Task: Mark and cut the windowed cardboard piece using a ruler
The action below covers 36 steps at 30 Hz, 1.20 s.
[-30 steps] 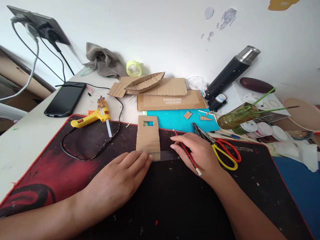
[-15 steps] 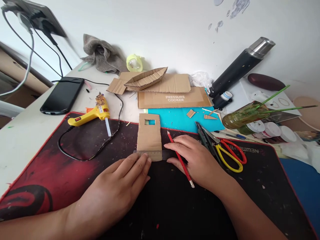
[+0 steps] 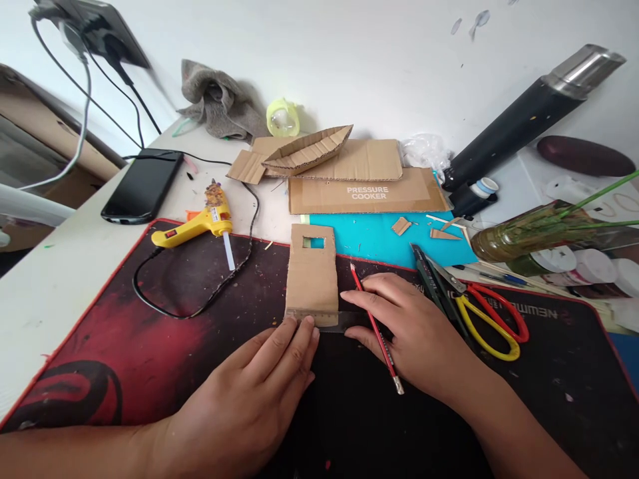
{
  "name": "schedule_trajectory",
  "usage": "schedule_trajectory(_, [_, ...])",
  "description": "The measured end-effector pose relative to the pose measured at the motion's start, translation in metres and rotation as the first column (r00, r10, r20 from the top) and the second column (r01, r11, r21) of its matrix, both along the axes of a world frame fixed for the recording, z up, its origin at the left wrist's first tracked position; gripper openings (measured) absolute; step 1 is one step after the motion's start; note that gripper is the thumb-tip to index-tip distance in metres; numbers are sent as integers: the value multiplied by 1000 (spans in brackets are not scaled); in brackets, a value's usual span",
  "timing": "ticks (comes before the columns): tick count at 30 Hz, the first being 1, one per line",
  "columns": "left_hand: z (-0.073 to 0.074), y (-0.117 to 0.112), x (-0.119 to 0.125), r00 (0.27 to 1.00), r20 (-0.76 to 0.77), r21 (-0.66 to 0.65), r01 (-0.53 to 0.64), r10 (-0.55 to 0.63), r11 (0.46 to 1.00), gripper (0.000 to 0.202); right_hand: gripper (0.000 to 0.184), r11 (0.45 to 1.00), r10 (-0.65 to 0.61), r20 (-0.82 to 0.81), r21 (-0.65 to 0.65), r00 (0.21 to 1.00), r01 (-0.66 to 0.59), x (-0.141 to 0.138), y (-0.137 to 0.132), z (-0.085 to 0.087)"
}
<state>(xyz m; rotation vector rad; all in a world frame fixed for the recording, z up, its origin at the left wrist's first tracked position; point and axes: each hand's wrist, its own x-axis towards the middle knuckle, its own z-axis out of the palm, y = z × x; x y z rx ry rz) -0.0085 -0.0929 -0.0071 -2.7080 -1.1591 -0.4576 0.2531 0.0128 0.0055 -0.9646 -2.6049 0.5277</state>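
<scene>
A small cardboard piece [image 3: 312, 269] with a square window cut near its top lies on the black and red desk mat [image 3: 124, 339]. A clear ruler [image 3: 344, 320] lies across its lower edge. My left hand [image 3: 254, 392] lies flat, fingers stretched, with the fingertips pressing on the ruler's left end. My right hand [image 3: 414, 332] holds a red pencil [image 3: 374, 326] between its fingers, and its fingertips rest on the ruler just right of the cardboard piece.
Red and yellow scissors [image 3: 492, 316] and a dark utility knife [image 3: 429, 276] lie right of my right hand. A yellow glue gun [image 3: 197, 226] with its black cord, a phone [image 3: 142, 185], a cardboard boat [image 3: 309, 148], flat cardboard sheets [image 3: 369, 193], a black flask [image 3: 529, 116] and a jar of brushes [image 3: 529, 236] surround the mat.
The view has shifted a little. My right hand slid left along the ruler toward the cardboard piece, and the ruler now sits across the piece's lower edge under both hands.
</scene>
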Motion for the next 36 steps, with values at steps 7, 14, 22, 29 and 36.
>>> schedule_trajectory(7, [0,-4,-1,1000,-2,-44,-10,10,999,37,40,1000,14,25,22,1000,-14,0,-1,-1])
schedule_trajectory(14, [1,-5,1,999,-19,-51,-42,41,998,39,34,1000,1,45,4,999,-1,0,-2,-2])
schedule_trajectory(22, [0,-7,-1,1000,-22,-63,-24,22,998,42,33,1000,-8,38,7,999,8,-2,-4,-1])
schedule_trajectory(29, [-1,-6,-3,999,-30,-67,-26,24,997,43,25,1000,-9,49,9,999,9,-3,-5,-1])
schedule_trajectory(36, [0,-5,-2,999,-26,-44,-30,29,999,44,17,1000,-3,44,26,999,2,-3,-5,1])
